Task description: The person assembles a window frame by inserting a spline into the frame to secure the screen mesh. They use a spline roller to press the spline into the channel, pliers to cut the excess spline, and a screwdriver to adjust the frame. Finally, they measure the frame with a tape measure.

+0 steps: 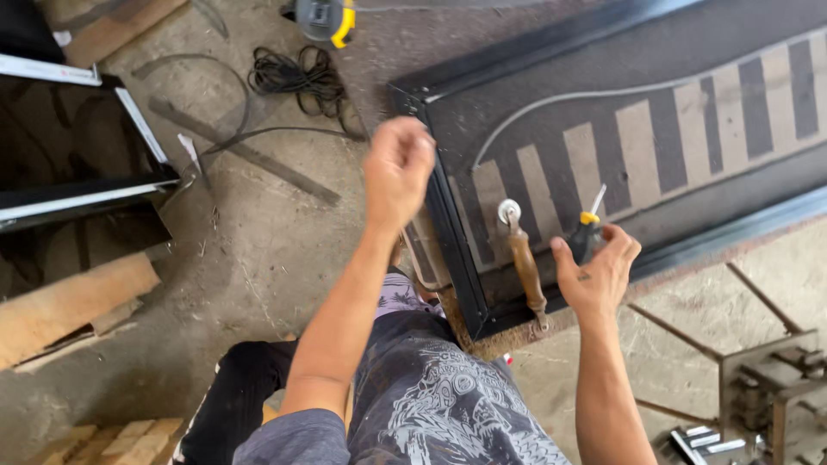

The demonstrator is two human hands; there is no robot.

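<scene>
We kneel on the dusty concrete floor [258, 258] at the corner of a large black metal door panel [689, 95] that lies flat, its face marked with pale grey stripes. Our right hand [596, 269] is clamped on a screwdriver with a yellow and black handle [587, 226], the shank pointing up and away across the panel, just beside a brown wooden door handle with a round silver end [522, 258] that lies on the panel near its lower edge. Our left hand [398, 168] hangs in the air as a closed fist above the panel's corner, well apart from the right hand; it is blurred, and we cannot tell whether anything is inside it. We judge that the fitting of the wooden handle is the step in hand, with the screwdriver not yet set on any screw. The next move, as we see it, calls for bringing the tip down square onto the fastener at the silver end and steadying the handle with the free hand. A coil of black cable [297, 77] and a yellow power tool [327, 19] lie on the floor beyond the panel
</scene>
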